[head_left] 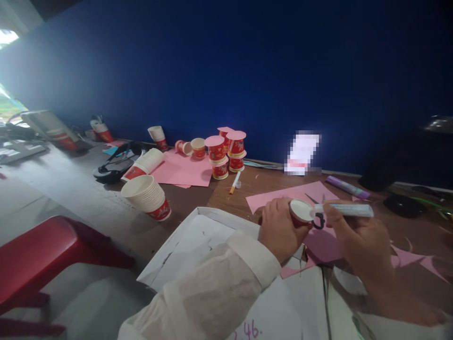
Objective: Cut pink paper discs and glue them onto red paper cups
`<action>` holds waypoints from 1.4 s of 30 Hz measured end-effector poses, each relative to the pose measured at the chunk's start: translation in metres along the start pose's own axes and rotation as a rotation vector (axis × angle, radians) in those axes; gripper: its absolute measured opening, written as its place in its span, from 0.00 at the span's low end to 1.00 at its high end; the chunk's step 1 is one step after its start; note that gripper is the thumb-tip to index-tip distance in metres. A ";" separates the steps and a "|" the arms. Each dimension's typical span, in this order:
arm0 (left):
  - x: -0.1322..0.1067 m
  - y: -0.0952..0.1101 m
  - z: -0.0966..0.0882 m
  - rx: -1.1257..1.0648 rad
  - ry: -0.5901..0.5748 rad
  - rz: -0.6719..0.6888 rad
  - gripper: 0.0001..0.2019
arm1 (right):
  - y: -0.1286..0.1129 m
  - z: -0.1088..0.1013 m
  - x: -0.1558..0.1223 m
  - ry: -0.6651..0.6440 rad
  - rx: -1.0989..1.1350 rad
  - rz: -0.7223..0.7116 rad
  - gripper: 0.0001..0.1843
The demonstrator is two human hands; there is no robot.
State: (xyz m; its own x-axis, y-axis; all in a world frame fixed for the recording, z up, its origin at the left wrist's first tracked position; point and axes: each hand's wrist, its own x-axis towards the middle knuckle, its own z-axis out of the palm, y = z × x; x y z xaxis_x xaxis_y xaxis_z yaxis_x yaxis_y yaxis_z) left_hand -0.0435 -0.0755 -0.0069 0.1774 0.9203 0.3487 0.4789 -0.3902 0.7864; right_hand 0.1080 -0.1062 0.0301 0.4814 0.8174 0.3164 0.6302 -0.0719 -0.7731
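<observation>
My left hand (279, 226) is closed round a small red paper cup (300, 211), held on its side with the white mouth turned towards my right hand. My right hand (357, 236) grips a pale glue stick or marker (348, 210) with its tip at the cup's rim. Black-handled scissors (317, 212) lie on pink paper (283, 196) just behind the cup. Both hands hover over white sheets (198, 241) and pink paper scraps (406, 257) on the brown table.
Stacks of red-and-white paper cups (150, 196) lie left of the hands; cups capped with pink paper (226, 151) stand by the blue wall. An orange-tipped pen (234, 183), a purple marker (347, 187), a black bag (115, 167) and a red stool (46, 255) are around.
</observation>
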 end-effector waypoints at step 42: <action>0.002 -0.001 0.002 0.177 -0.003 0.118 0.22 | 0.003 0.005 0.001 -0.020 -0.055 -0.085 0.25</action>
State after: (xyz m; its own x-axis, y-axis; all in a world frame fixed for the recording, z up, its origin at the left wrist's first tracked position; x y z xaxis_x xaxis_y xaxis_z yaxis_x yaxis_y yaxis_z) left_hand -0.0416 -0.0728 -0.0082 0.2439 0.8686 0.4313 0.5978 -0.4848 0.6384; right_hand 0.1072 -0.1033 0.0255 0.4129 0.8330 0.3681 0.7011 -0.0328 -0.7123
